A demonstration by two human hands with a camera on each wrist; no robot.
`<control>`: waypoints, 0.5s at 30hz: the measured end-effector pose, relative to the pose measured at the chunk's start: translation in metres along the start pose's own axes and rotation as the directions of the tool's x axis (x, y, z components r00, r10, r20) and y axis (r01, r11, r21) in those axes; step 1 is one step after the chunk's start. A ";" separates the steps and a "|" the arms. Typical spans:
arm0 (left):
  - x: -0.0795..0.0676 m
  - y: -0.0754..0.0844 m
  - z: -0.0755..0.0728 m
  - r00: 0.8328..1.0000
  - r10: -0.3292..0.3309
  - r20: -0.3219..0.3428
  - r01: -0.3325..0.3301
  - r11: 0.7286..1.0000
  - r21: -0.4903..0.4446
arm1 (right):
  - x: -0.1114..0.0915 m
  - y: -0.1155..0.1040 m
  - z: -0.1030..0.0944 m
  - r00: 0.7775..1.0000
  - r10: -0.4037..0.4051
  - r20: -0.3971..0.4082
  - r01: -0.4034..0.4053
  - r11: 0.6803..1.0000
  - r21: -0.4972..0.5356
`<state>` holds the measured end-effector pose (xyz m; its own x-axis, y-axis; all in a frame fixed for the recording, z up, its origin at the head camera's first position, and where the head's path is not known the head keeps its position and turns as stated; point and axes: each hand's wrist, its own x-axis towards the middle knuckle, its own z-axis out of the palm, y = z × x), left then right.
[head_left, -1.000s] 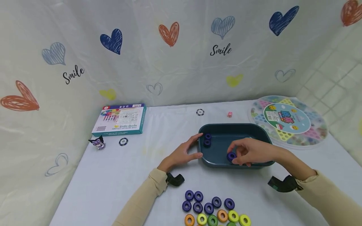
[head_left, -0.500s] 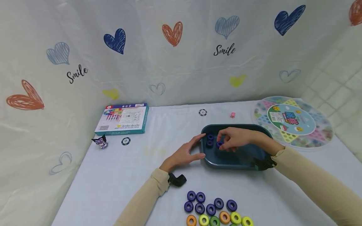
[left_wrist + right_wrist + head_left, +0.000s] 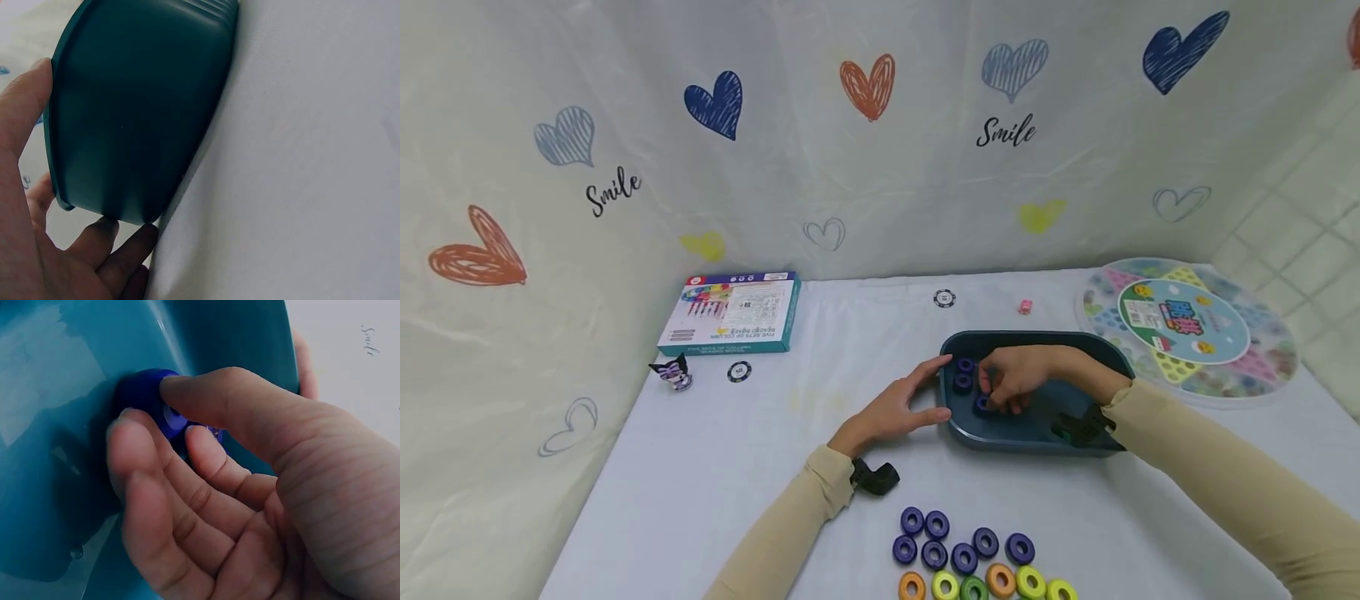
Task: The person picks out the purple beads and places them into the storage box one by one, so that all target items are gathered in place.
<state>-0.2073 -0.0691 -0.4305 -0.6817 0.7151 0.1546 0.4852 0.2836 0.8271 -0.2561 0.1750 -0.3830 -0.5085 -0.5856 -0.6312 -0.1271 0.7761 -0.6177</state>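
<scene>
My right hand [image 3: 1011, 377] reaches down inside a dark teal tray [image 3: 1037, 442]. Between its thumb and fingers it pinches a blue-purple ring bead [image 3: 142, 394], low over the tray floor. Two more purple ring beads [image 3: 962, 383] lie one behind the other along the tray's left end. My left hand [image 3: 898, 408] is spread around that end from outside; the left wrist view has its thumb [image 3: 28, 100] at the rim and other fingertips against the tray wall [image 3: 131, 112]. Several loose purple ring beads [image 3: 934, 554] lie on the white cloth in front of the tray.
Orange, yellow and green ring beads [image 3: 973, 587] line the near edge of view. A round game board [image 3: 1187, 321] stands behind the tray at right. A flat box [image 3: 730, 312], a small figurine [image 3: 673, 373], poker chips [image 3: 739, 372] and a pink trinket [image 3: 1026, 307] lie farther off.
My right hand has carried the purple ring bead leftward across the tray, then slightly toward the near side, next to the two others. The left hand keeps its place at the tray's end.
</scene>
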 end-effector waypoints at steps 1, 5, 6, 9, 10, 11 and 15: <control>0.000 0.001 -0.001 1.000 -0.001 0.000 0.001 1.000 0.004 | 0.000 0.000 0.000 1.000 -0.001 -0.003 0.001 1.000 0.003; 0.001 0.000 -0.001 1.000 0.000 -0.001 0.000 1.000 0.010 | 0.004 -0.002 0.001 0.999 -0.013 -0.034 0.014 1.000 0.023; 0.001 -0.001 -0.001 1.000 0.003 0.000 -0.003 1.000 0.010 | 0.005 -0.002 0.001 0.999 -0.021 -0.042 0.022 0.999 0.028; 0.004 -0.014 0.004 1.000 0.004 -0.003 -0.004 1.000 0.014 | 0.008 -0.003 0.003 0.997 -0.053 -0.059 0.056 0.997 0.052; 0.005 -0.019 0.006 1.000 0.004 -0.006 -0.004 1.000 0.019 | 0.009 -0.004 0.003 0.996 -0.065 -0.062 0.068 0.996 0.061; 0.006 -0.024 0.007 1.000 0.004 -0.008 -0.004 1.000 0.024 | 0.010 -0.005 0.004 0.995 -0.076 -0.064 0.080 0.994 0.070; 0.009 -0.036 0.012 1.000 0.002 -0.013 -0.002 0.999 0.036 | 0.012 -0.008 0.004 0.990 -0.115 -0.076 0.123 0.986 0.111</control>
<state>-0.2248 -0.0652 -0.4652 -0.6877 0.7074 0.1633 0.5058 0.3055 0.8067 -0.2577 0.1612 -0.3876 -0.5537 -0.6517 -0.5184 -0.0933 0.6671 -0.7391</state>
